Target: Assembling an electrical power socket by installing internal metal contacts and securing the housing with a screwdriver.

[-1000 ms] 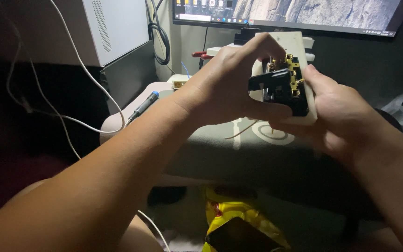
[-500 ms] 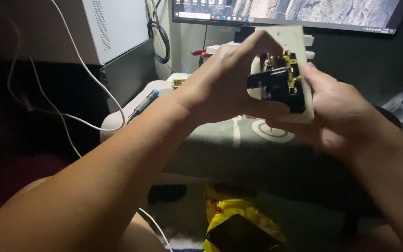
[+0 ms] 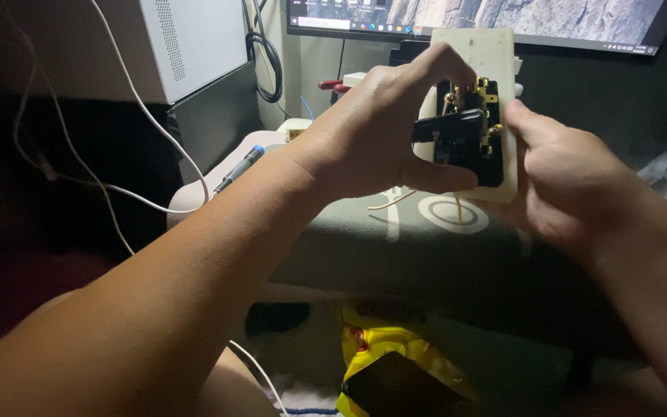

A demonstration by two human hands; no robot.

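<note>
A cream wall-switch plate point(image 3: 496, 54) is held upright in front of me, its back facing me. A black switch module point(image 3: 465, 143) with brass screw terminals sits in that back side. My left hand point(image 3: 384, 127) grips the module, thumb under it and forefinger over its top. My right hand point(image 3: 569, 181) holds the plate by its right edge, thumb against the rim.
A grey-green mat with white markings point(image 3: 426, 232) covers the desk below. A blue-tipped screwdriver point(image 3: 237, 170) lies at its left. A white computer case point(image 3: 187, 42), white cables point(image 3: 117, 189), a monitor point(image 3: 503, 15) and a yellow bag point(image 3: 387, 363) on the floor surround it.
Both hands have lifted the plate slightly. My left fingers have shifted on the black module, and my right thumb has moved up along the plate's edge.
</note>
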